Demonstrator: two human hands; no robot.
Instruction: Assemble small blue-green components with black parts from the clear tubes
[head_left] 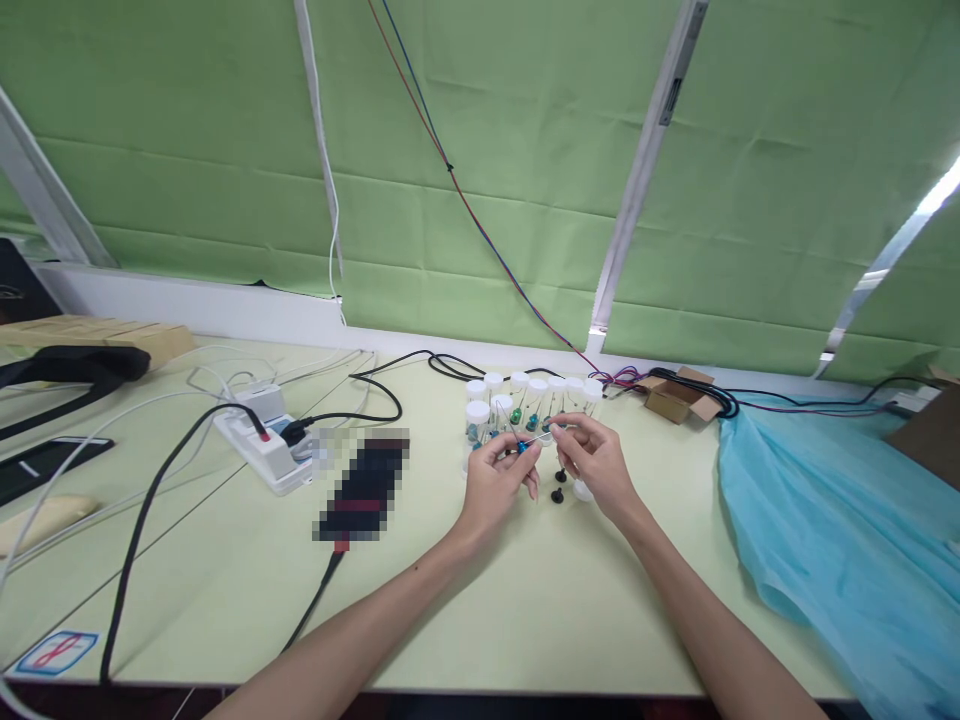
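Observation:
My left hand (499,483) is closed, its fingertips pinching a small blue part with thin wire leads (523,447). My right hand (592,455) is closed too, thumb and forefinger on a thin lead that runs from the blue part. Just behind both hands stand several small clear jars with white tops (537,388), bluish-green pieces showing in them. Two small black knob-like pieces (557,495) lie on the table between my hands. A white round piece (583,490) is partly hidden by my right hand.
To the left are a phone (366,490) on a cable and a white power strip (262,445) with plugs. An open cardboard box (679,395) and black cables sit at the back right. Blue sheeting (832,530) covers the table's right side.

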